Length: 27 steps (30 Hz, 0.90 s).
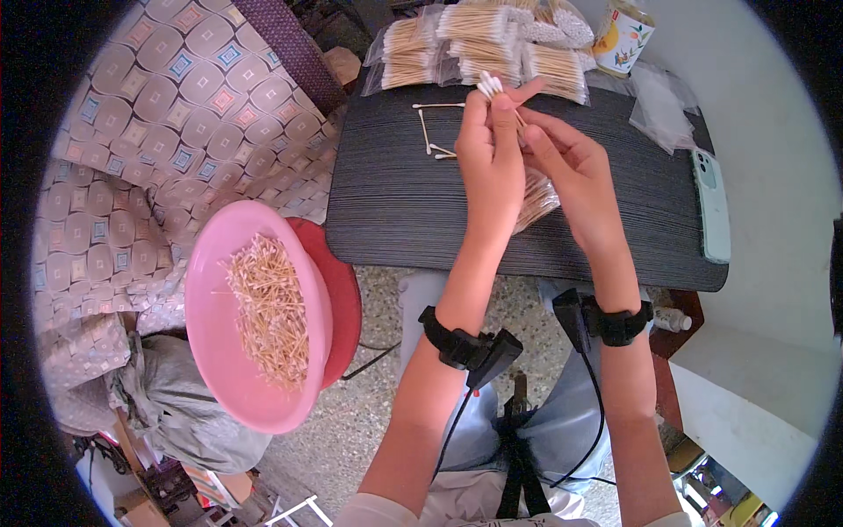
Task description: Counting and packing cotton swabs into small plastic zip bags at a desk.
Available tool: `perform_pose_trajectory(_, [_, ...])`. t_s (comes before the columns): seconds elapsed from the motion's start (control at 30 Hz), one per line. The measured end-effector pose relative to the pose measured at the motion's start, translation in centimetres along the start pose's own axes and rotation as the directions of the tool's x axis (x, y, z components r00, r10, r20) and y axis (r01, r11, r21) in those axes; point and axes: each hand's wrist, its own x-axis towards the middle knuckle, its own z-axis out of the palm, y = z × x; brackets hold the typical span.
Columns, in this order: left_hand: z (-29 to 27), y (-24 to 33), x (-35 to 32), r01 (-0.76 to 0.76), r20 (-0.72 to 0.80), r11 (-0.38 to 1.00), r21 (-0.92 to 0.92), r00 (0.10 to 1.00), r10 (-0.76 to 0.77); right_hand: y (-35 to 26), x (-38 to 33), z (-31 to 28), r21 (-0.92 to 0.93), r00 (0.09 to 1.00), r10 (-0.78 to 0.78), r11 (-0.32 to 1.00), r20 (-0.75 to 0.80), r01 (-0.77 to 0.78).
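Observation:
A small bunch of cotton swabs is held above the dark table. My left hand is closed around it, white tips showing past the thumb. At the other end of the sticks, my right hand is closed, thumb and fingers pinching; part of its grip is hidden. Below my hands lies a clear bag of cotton swabs, partly covered by my wrists. Several loose cotton swabs rest on the table left of my left hand.
Filled bags of cotton swabs are stacked at the table's far edge beside a jar. Empty clear bags and a phone lie at right. A pink basin of loose swabs sits left on a red stool.

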Motion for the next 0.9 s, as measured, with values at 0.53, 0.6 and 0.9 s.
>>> perform_pose_trajectory(0.53, [-0.3, -0.1, 0.0, -0.172, 0.112, 0.884, 0.434, 0.984, 0.136, -0.7, -0.8, -4.5, -0.007, 0.982, 0.185, 0.983, -0.023, -0.186])
perform_pose_trajectory(0.6, [-0.3, 0.0, -0.1, -0.132, 0.147, 0.903, 0.409, 0.986, 0.077, -1.0, -1.0, -5.1, -0.007, 0.979, 0.2, 0.98, -0.028, -0.201])
perform_pose_trajectory(0.9, [0.9, -0.8, -0.7, -0.122, 0.114, 0.965, 0.231, 0.989, 0.098, -1.8, -1.5, -7.4, -0.135, 0.976, 0.22, 0.966, -0.007, -0.219])
